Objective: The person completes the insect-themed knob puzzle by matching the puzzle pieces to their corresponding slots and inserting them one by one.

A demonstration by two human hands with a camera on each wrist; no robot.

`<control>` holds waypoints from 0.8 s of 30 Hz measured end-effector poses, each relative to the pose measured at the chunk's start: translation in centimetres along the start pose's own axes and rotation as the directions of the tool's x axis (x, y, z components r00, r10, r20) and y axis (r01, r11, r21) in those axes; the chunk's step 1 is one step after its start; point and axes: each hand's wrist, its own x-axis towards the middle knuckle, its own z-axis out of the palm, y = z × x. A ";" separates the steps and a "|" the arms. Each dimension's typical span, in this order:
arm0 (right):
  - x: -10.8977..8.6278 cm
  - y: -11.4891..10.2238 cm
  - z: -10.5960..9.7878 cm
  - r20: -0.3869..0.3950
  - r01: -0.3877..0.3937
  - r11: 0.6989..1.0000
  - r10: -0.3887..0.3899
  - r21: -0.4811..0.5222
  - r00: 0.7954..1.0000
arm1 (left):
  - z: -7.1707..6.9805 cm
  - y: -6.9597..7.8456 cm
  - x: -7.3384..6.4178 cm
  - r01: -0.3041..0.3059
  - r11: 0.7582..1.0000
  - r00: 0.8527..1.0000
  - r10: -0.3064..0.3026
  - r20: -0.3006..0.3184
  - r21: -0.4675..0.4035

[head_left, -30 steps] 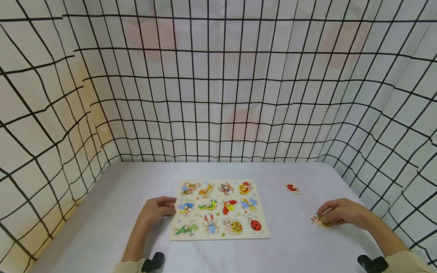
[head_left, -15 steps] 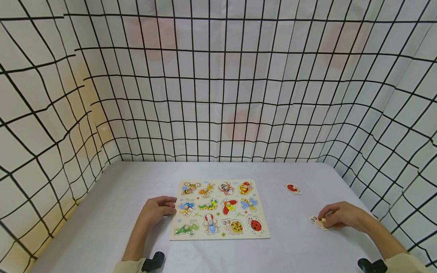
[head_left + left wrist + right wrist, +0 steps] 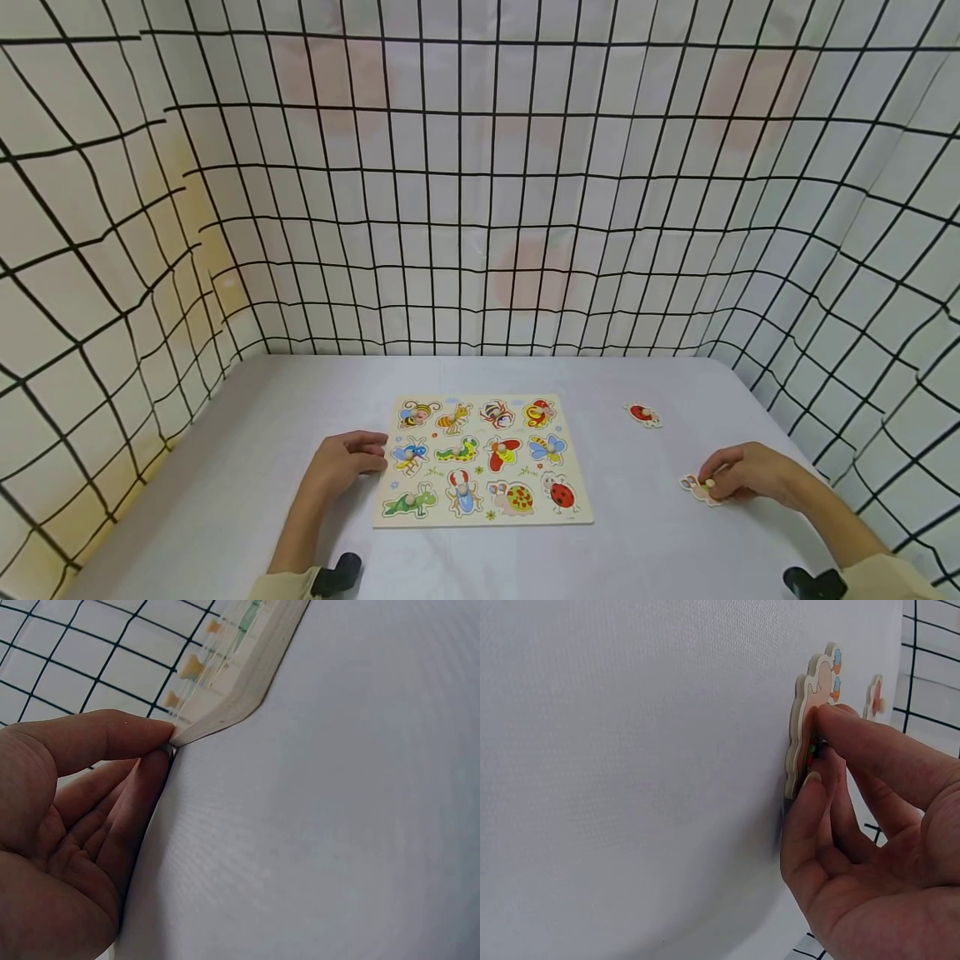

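Note:
On the right side of the table, my right hand [image 3: 750, 475] pinches a snail puzzle piece [image 3: 699, 490] between thumb and fingers. In the right wrist view the snail's pink body [image 3: 819, 684] shows, while the fingers hide much of its shell. The piece stays close over the white cloth. My left hand [image 3: 341, 461] rests beside the insect puzzle board [image 3: 480, 521], its fingertips right at the left edge. The left wrist view shows the thumb [image 3: 112, 739] against the board's edge [image 3: 225, 720]. A ladybug puzzle piece [image 3: 643, 415] lies apart, beyond the right hand.
The board lies flat mid-table, with several knobbed insect pieces in it. Its front row bears a snail picture [image 3: 512, 497] and a ladybug picture [image 3: 559, 493]. A white cloth [image 3: 480, 562] covers the table; white walls with black grid lines [image 3: 480, 200] surround it.
My right hand has sunk slightly toward me and changed its hold on the snail piece, whose round knob now shows by the fingertips. The left hand and board have stayed put.

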 end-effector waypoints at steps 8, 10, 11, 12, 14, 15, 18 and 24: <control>0.1 -0.5 0.0 0.003 -0.002 1.000 0.002 -0.023 1.000 | -0.2 -0.1 -0.1 -0.005 1.000 1.000 0.005 0.013 -0.012; 0.2 -0.7 0.1 -0.002 -0.007 0.999 0.007 -0.035 1.000 | -0.2 -0.1 -0.1 0.002 1.000 1.000 -0.001 0.012 -0.009; 0.2 -0.9 0.1 -0.007 -0.008 0.999 0.007 -0.041 1.000 | -0.2 -0.1 0.0 0.003 1.000 1.000 -0.003 0.010 -0.008; 0.2 -1.1 0.2 -0.014 -0.016 0.999 0.016 -0.045 1.000 | -0.2 -0.1 0.0 0.006 1.000 1.000 -0.006 0.008 -0.008; 0.3 -1.6 0.3 -0.024 -0.025 0.998 0.024 -0.050 0.999 | -0.2 -0.1 0.1 0.009 1.000 1.000 -0.009 0.004 -0.009; 0.3 -1.8 0.4 -0.026 -0.024 0.998 0.022 -0.053 0.999 | -0.2 -0.1 0.1 0.008 1.000 1.000 -0.008 0.003 -0.010; 0.5 -2.4 0.7 -0.027 -0.015 0.998 0.013 -0.058 1.000 | -0.2 0.0 0.1 0.006 1.000 1.000 -0.006 0.002 -0.008; 0.9 -3.4 1.3 0.010 0.078 0.994 -0.078 -0.075 0.997 | -0.3 0.4 -0.4 0.008 1.000 1.000 -0.008 0.012 -0.012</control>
